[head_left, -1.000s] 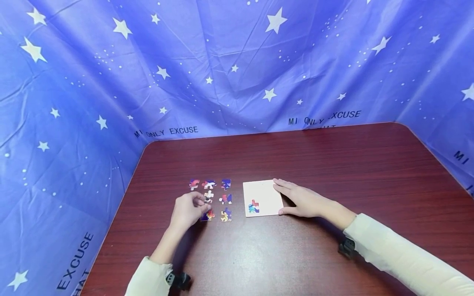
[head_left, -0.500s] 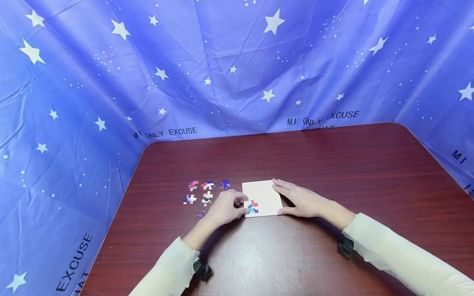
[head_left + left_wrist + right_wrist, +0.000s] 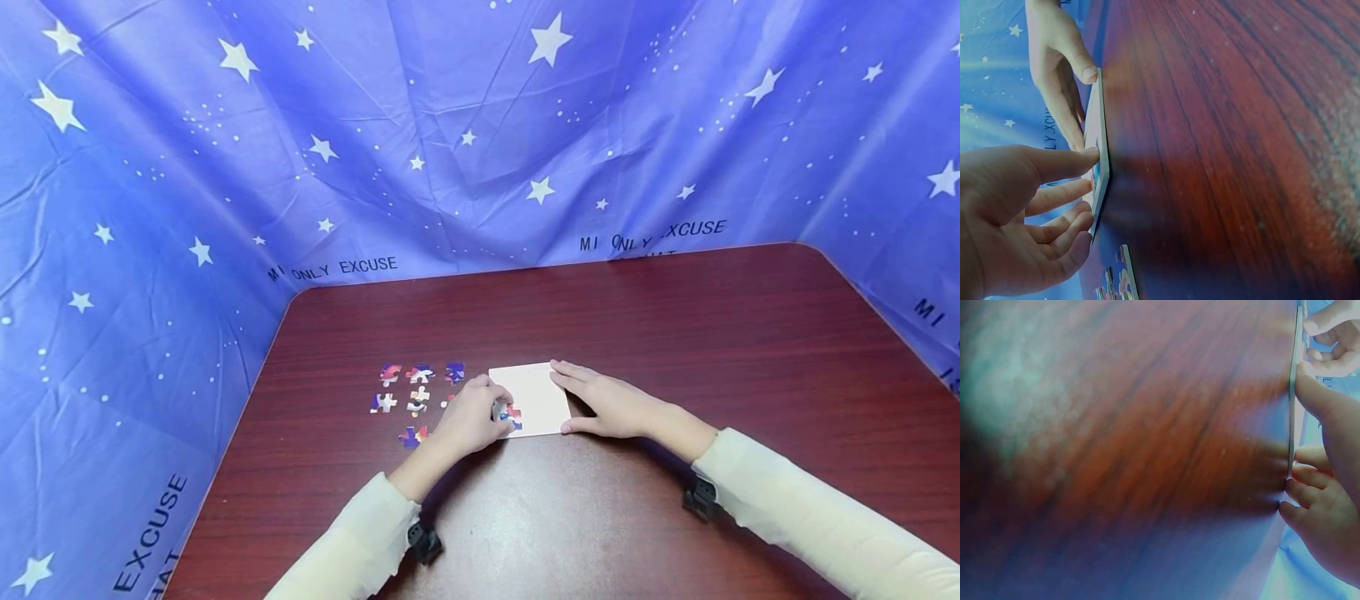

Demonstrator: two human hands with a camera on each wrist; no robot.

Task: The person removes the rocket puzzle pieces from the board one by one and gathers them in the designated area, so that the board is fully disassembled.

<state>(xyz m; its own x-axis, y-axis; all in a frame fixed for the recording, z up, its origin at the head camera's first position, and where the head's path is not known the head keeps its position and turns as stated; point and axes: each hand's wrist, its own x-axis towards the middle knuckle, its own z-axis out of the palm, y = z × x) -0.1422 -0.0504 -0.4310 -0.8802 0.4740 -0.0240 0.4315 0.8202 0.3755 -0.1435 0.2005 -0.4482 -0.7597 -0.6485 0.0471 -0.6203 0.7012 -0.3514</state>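
A square pale board (image 3: 536,392) lies on the table with a red and blue jigsaw puzzle piece (image 3: 514,416) in its near left corner. My left hand (image 3: 475,417) is over that corner, thumb and forefinger pinching the puzzle piece at its sides. The hand covers part of the piece; in the left wrist view, the thumb (image 3: 1079,159) and forefinger stand around a bit of blue on the board. My right hand (image 3: 617,406) spans the board's right side, its fairly straight fingers at the far corner and its thumb (image 3: 1313,394) at the near one.
Several loose puzzle pieces (image 3: 418,402) are laid out in rows left of the board. My left hand and forearm hide part of them. The dark red wooden table (image 3: 675,317) meets blue starry cloth (image 3: 480,100) at its back and sides.
My left hand has moved right, from among the loose pieces to the board's near left corner, and is now over the piece there. The right hand stays at the board.
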